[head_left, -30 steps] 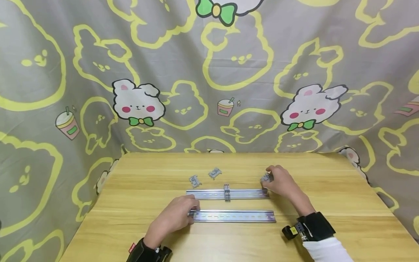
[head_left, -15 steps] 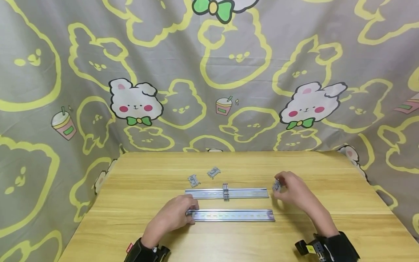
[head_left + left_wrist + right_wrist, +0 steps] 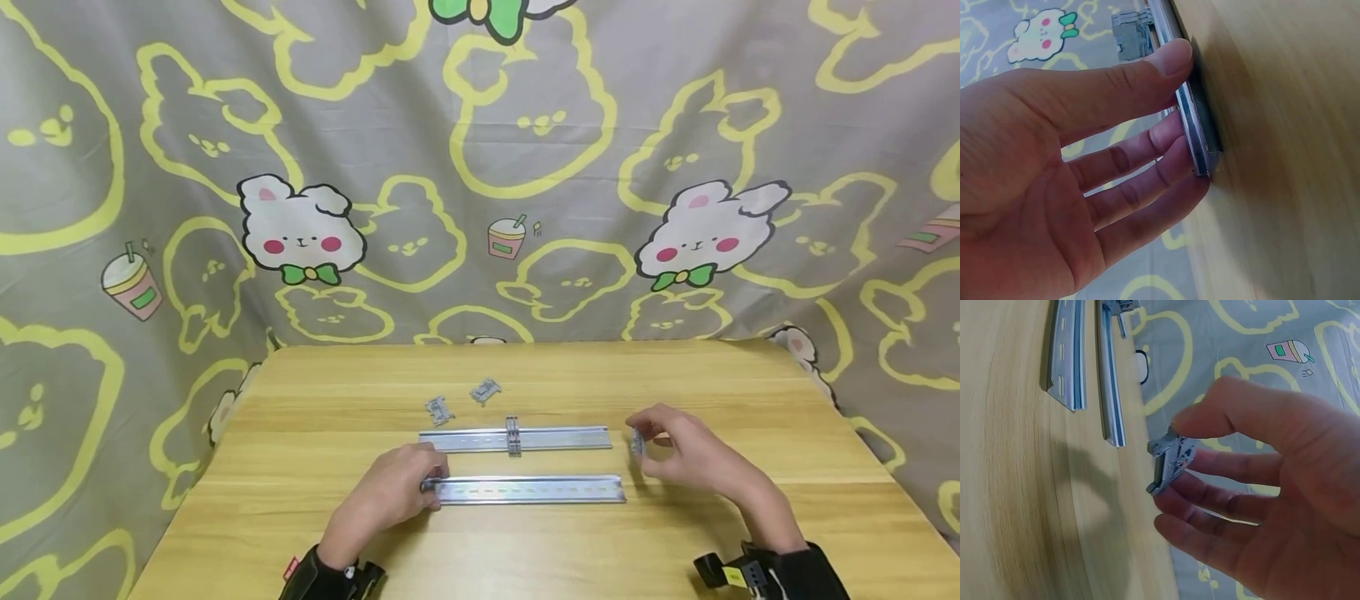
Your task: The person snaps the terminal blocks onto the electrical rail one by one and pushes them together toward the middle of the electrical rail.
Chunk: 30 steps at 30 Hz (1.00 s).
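My left hand [image 3: 390, 485] grips the left end of the nearer slotted metal DIN rail [image 3: 532, 490]. In the left wrist view the thumb [image 3: 1169, 59] lies on one side of the rail and the fingers [image 3: 1141, 187] reach round the other. A small grey terminal block [image 3: 1171, 459] is pinched between the thumb and fingers of my right hand [image 3: 693, 454], above the table just right of the rails. Behind the nearer rail lies a second DIN rail [image 3: 566, 437], with a few grey terminal blocks [image 3: 513, 437] clipped together near its middle.
Two loose grey terminal blocks, one on the left [image 3: 439, 410] and one farther back [image 3: 486, 390], lie behind the far rail. A patterned grey curtain [image 3: 420, 250] hangs at the back edge and sides of the wooden table [image 3: 300, 392].
My right hand has brought the terminal block toward me and slightly right, from behind the far rail's right end, and turned it more edge-on. My left hand keeps its grip on the nearer rail.
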{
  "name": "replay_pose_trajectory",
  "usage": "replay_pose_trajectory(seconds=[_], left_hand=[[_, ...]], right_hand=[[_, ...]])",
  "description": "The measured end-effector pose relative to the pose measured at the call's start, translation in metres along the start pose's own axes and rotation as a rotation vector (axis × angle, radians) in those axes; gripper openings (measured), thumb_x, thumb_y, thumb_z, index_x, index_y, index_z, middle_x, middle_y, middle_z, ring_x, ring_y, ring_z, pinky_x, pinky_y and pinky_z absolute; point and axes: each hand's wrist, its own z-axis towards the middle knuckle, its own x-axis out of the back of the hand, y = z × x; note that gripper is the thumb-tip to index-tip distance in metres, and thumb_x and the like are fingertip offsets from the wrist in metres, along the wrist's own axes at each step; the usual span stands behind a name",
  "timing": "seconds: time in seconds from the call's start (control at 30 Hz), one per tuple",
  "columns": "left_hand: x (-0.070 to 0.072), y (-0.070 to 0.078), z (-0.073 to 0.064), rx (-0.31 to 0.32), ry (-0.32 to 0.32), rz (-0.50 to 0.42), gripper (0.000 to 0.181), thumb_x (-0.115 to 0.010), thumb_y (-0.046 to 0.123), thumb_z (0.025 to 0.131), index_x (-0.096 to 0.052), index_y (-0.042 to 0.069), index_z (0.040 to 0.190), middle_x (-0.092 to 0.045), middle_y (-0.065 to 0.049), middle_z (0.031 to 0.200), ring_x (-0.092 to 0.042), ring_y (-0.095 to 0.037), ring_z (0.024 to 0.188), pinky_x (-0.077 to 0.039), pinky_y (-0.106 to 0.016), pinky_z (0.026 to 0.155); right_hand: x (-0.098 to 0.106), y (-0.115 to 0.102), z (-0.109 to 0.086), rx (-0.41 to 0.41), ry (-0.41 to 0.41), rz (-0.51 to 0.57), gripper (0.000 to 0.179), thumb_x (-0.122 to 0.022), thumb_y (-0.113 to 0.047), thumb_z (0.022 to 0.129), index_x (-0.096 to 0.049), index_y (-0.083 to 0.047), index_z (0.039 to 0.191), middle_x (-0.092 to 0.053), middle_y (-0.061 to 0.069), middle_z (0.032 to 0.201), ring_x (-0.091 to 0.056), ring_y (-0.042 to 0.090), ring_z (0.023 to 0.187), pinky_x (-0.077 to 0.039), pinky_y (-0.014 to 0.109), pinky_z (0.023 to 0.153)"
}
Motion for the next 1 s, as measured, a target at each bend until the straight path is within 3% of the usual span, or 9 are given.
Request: replay_pose_trajectory(seconds=[0.17, 0.57, 1.0], left_hand=[[-0.0024, -0.0014, -0.0012, 0.009, 0.012, 0.006, 0.028, -0.093, 0.017, 0.071, -0.073, 0.017, 0.09, -0.063, 0.008, 0.082, -0.051, -0.006, 0.07, -0.046, -0.028, 0.065], [-0.0023, -0.002, 0.0005, 0.003, 0.02, 0.018, 0.028, -0.093, 0.019, 0.071, -0.073, 0.017, 0.089, -0.063, 0.008, 0.081, -0.05, -0.007, 0.068, -0.044, -0.028, 0.064], [-0.0035, -0.0031, 0.0008, -0.015, 0.035, 0.019, 0.028, -0.093, 0.02, 0.072, -0.072, 0.017, 0.09, -0.063, 0.008, 0.082, -0.05, -0.006, 0.069, -0.044, -0.027, 0.063]], right_hand=[[-0.0015, 0.0011, -0.0003, 0.025, -0.085, 0.049, 0.052, -0.08, -0.001, 0.076, -0.061, 0.008, 0.124, -0.064, 0.006, 0.108, -0.061, 0.022, 0.098, -0.057, 0.044, 0.087], [-0.0041, -0.0053, -0.0029, 0.035, -0.262, 0.132, 0.046, -0.083, 0.001, 0.069, -0.062, -0.006, 0.11, -0.064, 0.002, 0.109, -0.064, 0.025, 0.105, -0.055, 0.039, 0.092], [-0.01, -0.0083, -0.0012, 0.006, -0.301, 0.194, 0.047, -0.084, 0.003, 0.068, -0.06, -0.006, 0.108, -0.063, 0.004, 0.111, -0.064, 0.033, 0.109, -0.054, 0.041, 0.094]])
